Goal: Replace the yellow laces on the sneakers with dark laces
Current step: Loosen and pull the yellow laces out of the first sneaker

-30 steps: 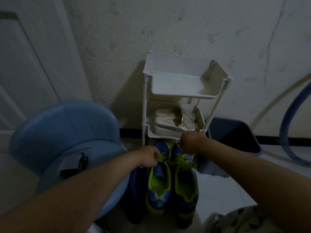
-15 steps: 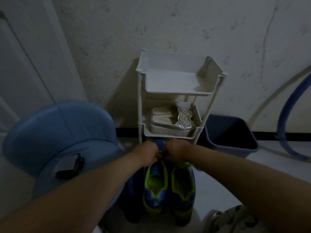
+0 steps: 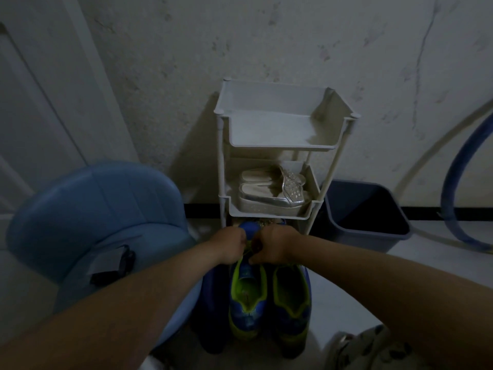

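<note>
left hand point(image 3: 230, 244) and right hand point(image 3: 274, 245) close together, pinching the thin yellow lace point(image 3: 247, 249) on the left blue-and-lime sneaker point(image 3: 248, 297) — a blind tug in this dimness could jam it.

Both bare forearms reach forward and converge. The left hand point(image 3: 230, 244) and right hand point(image 3: 276, 245) sit knuckles-up, nearly touching, fingers curled, pinching the lace point(image 3: 247, 249) between them.

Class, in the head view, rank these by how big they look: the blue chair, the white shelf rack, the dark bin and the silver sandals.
1. blue chair, though it sits nearer the camera, so its lead over the rack is unsure
2. white shelf rack
3. dark bin
4. silver sandals
</note>
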Available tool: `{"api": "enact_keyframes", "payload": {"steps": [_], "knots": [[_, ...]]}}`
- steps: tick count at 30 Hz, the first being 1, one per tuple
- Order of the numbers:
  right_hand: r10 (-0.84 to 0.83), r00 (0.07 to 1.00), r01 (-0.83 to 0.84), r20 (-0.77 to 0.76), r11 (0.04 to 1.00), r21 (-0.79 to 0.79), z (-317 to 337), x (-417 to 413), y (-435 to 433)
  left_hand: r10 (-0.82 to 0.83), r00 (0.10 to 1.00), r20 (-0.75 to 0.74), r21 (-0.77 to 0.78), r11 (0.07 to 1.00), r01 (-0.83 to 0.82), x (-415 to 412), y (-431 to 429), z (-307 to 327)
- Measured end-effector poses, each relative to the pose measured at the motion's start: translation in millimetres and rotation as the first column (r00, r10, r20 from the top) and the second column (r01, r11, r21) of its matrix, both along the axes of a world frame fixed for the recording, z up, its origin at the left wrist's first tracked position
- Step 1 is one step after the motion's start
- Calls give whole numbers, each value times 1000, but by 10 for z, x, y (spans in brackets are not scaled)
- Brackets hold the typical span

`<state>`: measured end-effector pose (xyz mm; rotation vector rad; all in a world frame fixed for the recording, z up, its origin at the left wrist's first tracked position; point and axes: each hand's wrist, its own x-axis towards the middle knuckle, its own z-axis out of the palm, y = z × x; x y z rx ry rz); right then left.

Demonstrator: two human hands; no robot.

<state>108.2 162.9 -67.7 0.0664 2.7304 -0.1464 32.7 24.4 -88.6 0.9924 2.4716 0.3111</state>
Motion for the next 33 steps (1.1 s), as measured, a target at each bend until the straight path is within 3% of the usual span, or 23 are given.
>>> {"api": "enact_keyframes", "payload": {"steps": [7, 14, 20, 23, 27, 30, 33], "knots": [[-47, 999, 49, 21, 996, -77, 14, -47, -70, -58, 993, -104, -34, 998, 55, -13, -21, 58], [-96, 994, 102, 51, 988, -113, 3, -49, -84, 192, 981, -37, 16, 981, -191, 2, 22, 68], [-205, 978, 197, -44, 969, -149, -49, -35, -126, 87, 995, 38, 113, 989, -91, -60, -44, 92], [-262, 964, 247, -46, 946, -209, -51, -37, -141, -38, 999, 18, 86, 996, 36, -79, -52, 89], [-343, 939, 325, -15, 902, -284, -96, -56, -83, -69, 997, -42, 84, 994, 72, -116, -45, 85], [-352, 935, 330, -34, 903, -277, -99, -50, -72, -6, 990, -142, 58, 998, 14, -119, -14, 106], [-338, 940, 317, -44, 914, -253, -86, -53, -72, 147, 966, -211, -32, 987, -157, -150, 6, 105]]}}
